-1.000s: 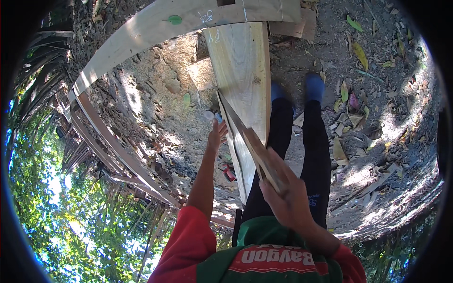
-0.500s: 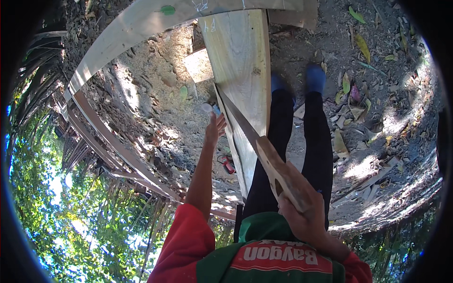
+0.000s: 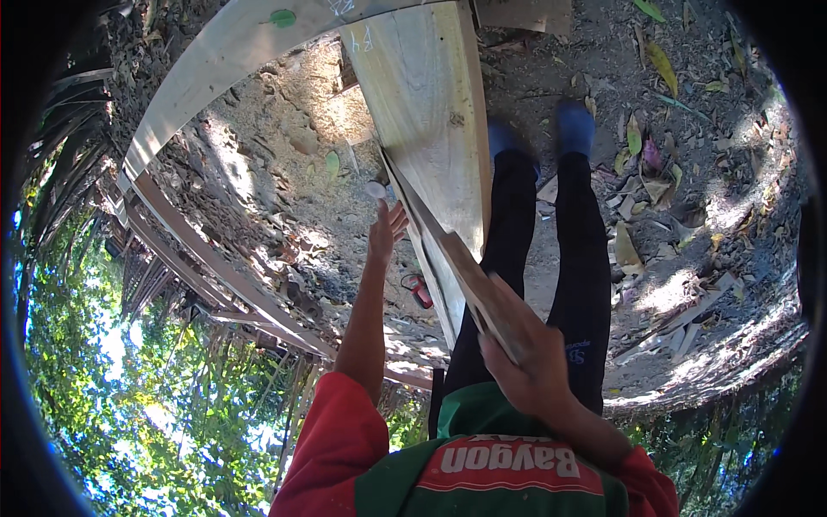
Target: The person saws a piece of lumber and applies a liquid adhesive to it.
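A pale wooden plank [image 3: 418, 82] runs away from me with a long cut along its left side. A handsaw [image 3: 469, 276] with a worn wooden handle lies along that cut, its blade angled toward the far left. My right hand [image 3: 527, 360] is shut round the handle, low and right of the plank. My left hand [image 3: 386, 228] has its fingers spread beside the narrow split edge of the plank; whether the fingertips touch it I cannot tell. A small pale round object [image 3: 375, 189] is just beyond those fingers, partly hidden.
A long curved board [image 3: 215, 60] crosses the plank's far end. A red tool [image 3: 420, 291] lies on the ground at the left of the plank. My feet in blue shoes [image 3: 575, 129] are at the right, among dry leaves. Curved wooden strips [image 3: 198, 250] run along the left.
The saw came back toward me by half a second ago and has since moved forward along the cut. My left hand stays open beside the plank, slightly higher in the view.
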Demonstrator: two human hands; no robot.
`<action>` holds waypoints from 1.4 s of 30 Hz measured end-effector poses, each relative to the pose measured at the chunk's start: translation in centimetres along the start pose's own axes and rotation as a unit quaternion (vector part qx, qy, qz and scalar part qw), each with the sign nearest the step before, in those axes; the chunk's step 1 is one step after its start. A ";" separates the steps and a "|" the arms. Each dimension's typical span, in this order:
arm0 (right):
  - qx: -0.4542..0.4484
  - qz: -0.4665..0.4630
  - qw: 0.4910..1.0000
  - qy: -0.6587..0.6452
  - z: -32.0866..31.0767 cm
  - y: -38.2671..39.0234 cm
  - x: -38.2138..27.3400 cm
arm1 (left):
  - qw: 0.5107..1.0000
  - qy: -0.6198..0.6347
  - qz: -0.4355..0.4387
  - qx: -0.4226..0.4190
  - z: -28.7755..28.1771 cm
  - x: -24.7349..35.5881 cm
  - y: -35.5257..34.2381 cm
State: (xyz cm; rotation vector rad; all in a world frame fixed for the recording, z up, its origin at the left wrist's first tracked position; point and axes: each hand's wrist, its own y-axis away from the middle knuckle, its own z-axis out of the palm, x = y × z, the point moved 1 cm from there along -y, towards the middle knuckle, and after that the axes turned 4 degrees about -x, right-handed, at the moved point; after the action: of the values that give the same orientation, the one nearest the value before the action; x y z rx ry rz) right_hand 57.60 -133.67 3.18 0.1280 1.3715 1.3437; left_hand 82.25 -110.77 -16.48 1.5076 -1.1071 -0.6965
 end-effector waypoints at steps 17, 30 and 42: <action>0.000 0.010 1.000 -0.004 0.9 -7.1 2.6 | 0.987 -0.061 0.103 0.104 -0.7 7.9 -3.4; -0.005 -0.020 0.998 0.067 0.0 0.2 -1.3 | 0.992 -0.042 0.090 0.076 -1.3 7.9 -4.1; 0.009 0.007 0.999 0.038 0.4 -0.5 -0.1 | 0.993 -0.029 0.085 0.081 -0.8 8.1 -3.6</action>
State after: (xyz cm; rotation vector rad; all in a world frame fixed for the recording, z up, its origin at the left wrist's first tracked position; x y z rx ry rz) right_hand 58.23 -133.62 2.98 0.0985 1.4488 1.3601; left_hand 87.10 -117.87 -18.71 1.5146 -1.3466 -0.5473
